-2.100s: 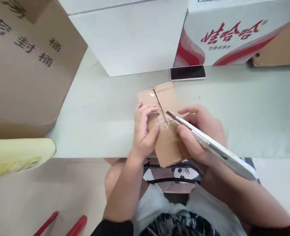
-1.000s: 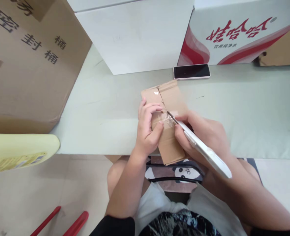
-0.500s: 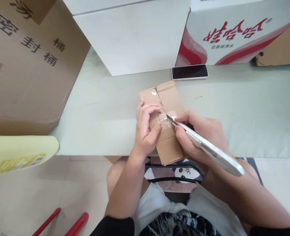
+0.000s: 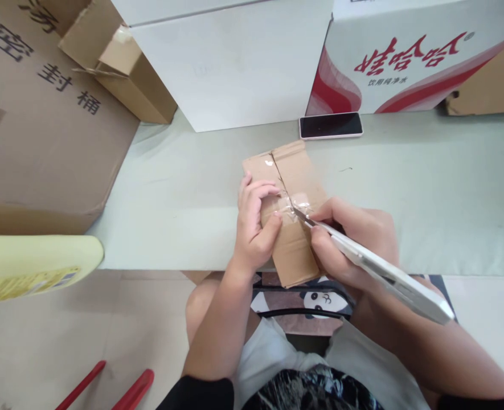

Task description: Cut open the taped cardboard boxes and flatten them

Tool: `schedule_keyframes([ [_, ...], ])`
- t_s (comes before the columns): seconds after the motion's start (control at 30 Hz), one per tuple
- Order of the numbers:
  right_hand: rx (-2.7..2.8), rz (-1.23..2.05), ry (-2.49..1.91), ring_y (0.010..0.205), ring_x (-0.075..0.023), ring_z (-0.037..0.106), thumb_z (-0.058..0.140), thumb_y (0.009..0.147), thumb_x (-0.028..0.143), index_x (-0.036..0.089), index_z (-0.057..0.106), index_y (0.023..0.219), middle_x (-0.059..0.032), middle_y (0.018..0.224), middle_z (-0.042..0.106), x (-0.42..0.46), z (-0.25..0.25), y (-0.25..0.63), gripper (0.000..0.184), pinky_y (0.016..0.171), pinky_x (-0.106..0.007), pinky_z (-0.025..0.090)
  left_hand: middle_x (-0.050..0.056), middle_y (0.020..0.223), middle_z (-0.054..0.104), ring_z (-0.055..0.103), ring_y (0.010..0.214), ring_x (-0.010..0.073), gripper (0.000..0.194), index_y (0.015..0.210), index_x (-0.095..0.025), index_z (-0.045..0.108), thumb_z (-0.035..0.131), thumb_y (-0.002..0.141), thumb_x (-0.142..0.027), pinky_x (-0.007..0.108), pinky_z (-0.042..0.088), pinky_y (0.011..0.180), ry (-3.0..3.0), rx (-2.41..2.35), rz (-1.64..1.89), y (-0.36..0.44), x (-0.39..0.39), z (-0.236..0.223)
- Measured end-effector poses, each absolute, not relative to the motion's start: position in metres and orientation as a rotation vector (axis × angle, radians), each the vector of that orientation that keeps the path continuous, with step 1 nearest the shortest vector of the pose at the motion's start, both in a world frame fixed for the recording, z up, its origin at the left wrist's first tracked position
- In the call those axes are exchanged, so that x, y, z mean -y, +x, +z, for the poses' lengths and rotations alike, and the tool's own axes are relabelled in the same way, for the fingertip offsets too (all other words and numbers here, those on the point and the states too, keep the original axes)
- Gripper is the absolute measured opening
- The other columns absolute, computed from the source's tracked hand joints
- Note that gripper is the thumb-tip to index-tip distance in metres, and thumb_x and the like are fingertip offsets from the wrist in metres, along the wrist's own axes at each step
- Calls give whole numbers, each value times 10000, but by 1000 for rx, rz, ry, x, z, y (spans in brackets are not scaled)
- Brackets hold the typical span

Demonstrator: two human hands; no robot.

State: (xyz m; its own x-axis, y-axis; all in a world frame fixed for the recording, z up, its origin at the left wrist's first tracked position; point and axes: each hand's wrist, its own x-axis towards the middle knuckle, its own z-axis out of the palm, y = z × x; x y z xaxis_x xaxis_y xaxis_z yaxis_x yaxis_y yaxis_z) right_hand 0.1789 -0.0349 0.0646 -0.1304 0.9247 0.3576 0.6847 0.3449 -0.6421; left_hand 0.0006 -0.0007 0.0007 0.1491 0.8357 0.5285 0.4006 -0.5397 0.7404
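A small brown cardboard box (image 4: 295,256) lies on the table's front part, its near end reaching past the edge. Clear tape crosses its middle seam. My left hand (image 4: 255,219) grips the box from the left, fingers curled over the top and thumb on the near side of the tape. In my right hand (image 4: 354,233) is a white utility knife (image 4: 388,274) with its blade out. The blade tip touches the taped seam at the box's middle, and the handle slants down to the right.
A phone (image 4: 331,125) lies beyond the box, before a white carton (image 4: 234,68) and a red-and-white carton (image 4: 401,62). To the left stand a large brown carton (image 4: 55,154), an open small cardboard box (image 4: 143,85) and a yellow container (image 4: 38,265). Red legs (image 4: 134,390) show on the floor.
The knife and my right hand have moved slightly right and toward me along the seam. An open cardboard box has come into view beside the large brown carton. My left hand stays put.
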Motion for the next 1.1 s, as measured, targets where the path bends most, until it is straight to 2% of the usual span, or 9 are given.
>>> schedule_keyframes([
  [0.2, 1951, 312, -1360, 429, -97, 446, 548, 806, 204, 240, 557, 715, 43, 522, 549, 36, 66, 180, 97, 463, -226, 388, 46, 1186, 669, 611, 1281, 256, 306, 1178, -285, 558, 457, 1041, -540, 594, 248, 1330, 2017, -1179, 1364, 0, 1, 1],
  [0.4, 1950, 337, -1363, 434, -100, 472, 558, 809, 196, 241, 555, 720, 44, 522, 548, 37, 64, 183, 101, 466, -227, 389, 48, 1185, 669, 599, 1304, 255, 303, 1172, -282, 566, 476, 1037, -538, 583, 256, 1328, 2008, -1171, 1375, 1, 1, 0],
  [0.53, 1990, 434, -1440, 459, -117, 528, 564, 799, 217, 247, 585, 750, 34, 549, 606, 33, 65, 181, 62, 487, -235, 406, 43, 1162, 673, 615, 1275, 257, 292, 1165, -286, 566, 471, 1037, -531, 595, 251, 1325, 2009, -1179, 1376, 1, 0, 0],
  [0.9, 2048, 363, -1501, 456, -123, 508, 543, 774, 238, 238, 584, 739, 24, 541, 600, 29, 67, 177, 54, 473, -234, 330, 40, 1179, 666, 617, 1273, 249, 303, 1150, -284, 570, 474, 1036, -548, 588, 226, 1339, 1995, -1192, 1375, 1, 1, 0],
  [1.1, 2037, 370, -1469, 456, -116, 497, 536, 780, 237, 239, 566, 727, 23, 548, 609, 30, 67, 178, 61, 472, -231, 348, 53, 1179, 662, 591, 1325, 269, 333, 1150, -279, 572, 449, 1039, -568, 607, 237, 1329, 2020, -1222, 1343, 1, 2, 0],
])
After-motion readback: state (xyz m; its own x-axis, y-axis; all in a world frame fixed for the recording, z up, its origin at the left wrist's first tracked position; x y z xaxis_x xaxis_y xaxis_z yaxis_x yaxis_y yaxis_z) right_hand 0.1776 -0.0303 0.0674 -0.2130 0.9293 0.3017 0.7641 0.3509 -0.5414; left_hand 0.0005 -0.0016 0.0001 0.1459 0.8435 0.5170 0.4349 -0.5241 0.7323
